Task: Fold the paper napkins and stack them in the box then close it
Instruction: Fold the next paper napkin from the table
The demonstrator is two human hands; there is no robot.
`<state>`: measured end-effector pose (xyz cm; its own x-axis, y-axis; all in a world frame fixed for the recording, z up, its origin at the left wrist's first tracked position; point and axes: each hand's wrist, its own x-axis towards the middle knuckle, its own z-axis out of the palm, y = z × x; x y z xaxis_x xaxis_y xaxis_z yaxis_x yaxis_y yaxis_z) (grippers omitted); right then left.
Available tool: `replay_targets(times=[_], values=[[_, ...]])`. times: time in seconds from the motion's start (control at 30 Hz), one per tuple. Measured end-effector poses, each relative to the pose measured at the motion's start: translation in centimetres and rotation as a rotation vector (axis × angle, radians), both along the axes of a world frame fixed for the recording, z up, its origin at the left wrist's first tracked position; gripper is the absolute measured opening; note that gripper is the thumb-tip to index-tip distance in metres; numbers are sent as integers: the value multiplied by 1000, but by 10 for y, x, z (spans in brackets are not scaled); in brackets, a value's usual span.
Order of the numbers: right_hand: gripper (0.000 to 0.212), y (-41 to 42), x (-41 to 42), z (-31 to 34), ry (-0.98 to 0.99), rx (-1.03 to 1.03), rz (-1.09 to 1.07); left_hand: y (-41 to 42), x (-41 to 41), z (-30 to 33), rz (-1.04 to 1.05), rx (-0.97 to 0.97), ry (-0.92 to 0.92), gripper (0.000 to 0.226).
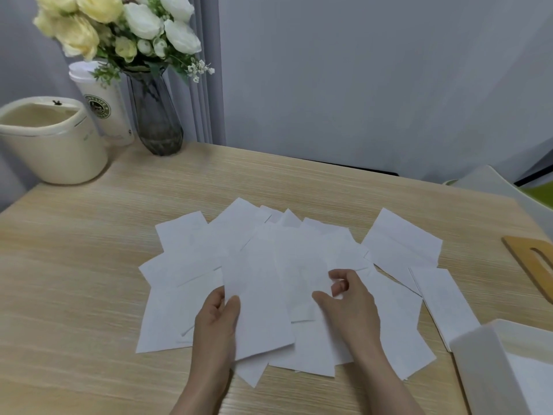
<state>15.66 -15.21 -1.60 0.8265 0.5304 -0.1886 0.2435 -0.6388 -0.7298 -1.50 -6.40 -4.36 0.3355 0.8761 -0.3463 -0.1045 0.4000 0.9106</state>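
Pinching the left edge of one napkin point(257, 298) between thumb and fingers, my left hand point(217, 317) holds it at the top of the heap, while my right hand point(344, 298) hovers just beside it over the pile, fingers loosely curled and holding nothing that I can see

I judge the task to be barely begun. The napkins point(287, 280) lie fanned and overlapping across the middle of the tabletop point(89, 265), most looking flat, and one pair sits a little apart toward the right point(401, 244). None of them looks neatly stacked

The box point(490, 363) stands open at the near right corner, just beside the outermost napkins; something pale lies in its bottom, but I cannot tell whether that is a folded napkin or the box floor. A wooden piece point(529, 259) near the right edge may be the lid, though only part of it shows

Left to do, as I read it: fold nearly every sheet, stack them inside the box, then close it
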Motion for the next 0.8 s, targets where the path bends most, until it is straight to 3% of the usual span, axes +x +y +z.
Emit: replay_targets(times=[0.27, 0.47, 0.6, 0.8], values=[[13, 0, -9, -4, -157, 75, -14, 0, 0, 0, -11, 18, -9, 21], [11, -3, 1, -5, 4, 150, -106, 2, 0, -2, -18, 16, 6, 25], [8, -12, 11, -6, 126, 122, -78, 1, 0, 0, -17, 27, -2, 19], [8, -18, 12, -4, 226, 186, -81, 2, 0, -5, -14, 21, 18, 28]])
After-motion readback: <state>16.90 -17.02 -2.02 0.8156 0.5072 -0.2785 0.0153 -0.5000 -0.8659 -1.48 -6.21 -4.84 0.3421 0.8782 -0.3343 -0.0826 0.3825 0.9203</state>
